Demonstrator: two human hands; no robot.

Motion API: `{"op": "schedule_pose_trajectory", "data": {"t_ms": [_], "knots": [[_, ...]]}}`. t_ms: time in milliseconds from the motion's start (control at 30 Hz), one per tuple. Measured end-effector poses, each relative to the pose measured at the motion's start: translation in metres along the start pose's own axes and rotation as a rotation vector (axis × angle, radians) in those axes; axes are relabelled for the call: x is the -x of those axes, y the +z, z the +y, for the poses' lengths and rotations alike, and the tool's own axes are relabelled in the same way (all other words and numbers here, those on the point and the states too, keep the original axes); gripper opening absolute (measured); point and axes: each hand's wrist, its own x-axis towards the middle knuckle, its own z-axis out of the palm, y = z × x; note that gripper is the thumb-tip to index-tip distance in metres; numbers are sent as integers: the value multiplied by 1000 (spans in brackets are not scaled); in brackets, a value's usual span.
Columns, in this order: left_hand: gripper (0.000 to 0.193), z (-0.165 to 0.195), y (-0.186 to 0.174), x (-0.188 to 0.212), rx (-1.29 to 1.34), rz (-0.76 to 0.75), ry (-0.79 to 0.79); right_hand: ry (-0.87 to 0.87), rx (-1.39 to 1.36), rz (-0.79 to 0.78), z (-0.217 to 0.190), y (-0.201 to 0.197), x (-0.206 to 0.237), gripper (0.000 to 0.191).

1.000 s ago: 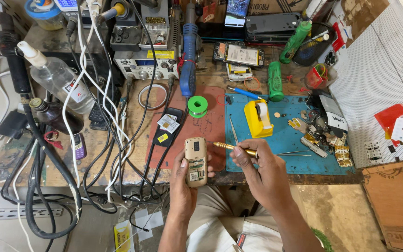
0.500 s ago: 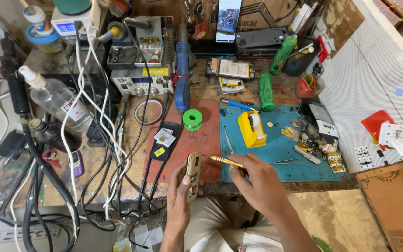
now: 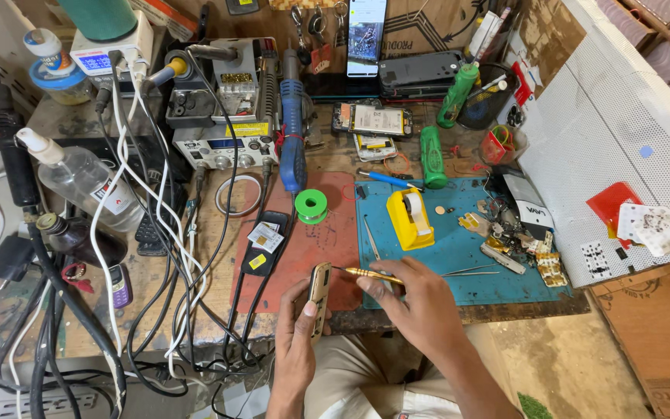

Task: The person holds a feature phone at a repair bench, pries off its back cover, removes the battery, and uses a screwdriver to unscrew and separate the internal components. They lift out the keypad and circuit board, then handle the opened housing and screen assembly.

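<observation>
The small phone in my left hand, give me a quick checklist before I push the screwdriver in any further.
1. Phone gripped: ok, left hand holds it on edge over the red mat.
2. Screwdriver gripped: ok, right hand holds it near its rear end.
3. Tip at the phone: ok, it meets the phone's side; whether it sits in a screw or seam, cannot tell.
4. Phone steadied on the bench: not ok, only fingers support it.
5. Tweezers in reach: ok, on the blue mat beside the right hand.
6. Cables away from the hands: ok, they lie to the left.
</observation>
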Motion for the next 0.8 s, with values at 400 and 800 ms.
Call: {"op": "schedule_pose_trajectory", "data": {"t_ms": [400, 800], "knots": [[43, 4, -1, -2, 2, -12, -7, -274, -23, 143, 2, 5, -4, 21], [44, 0, 0, -2, -2, 7, -16, 70, 87, 18, 11, 10, -8, 30]]}}
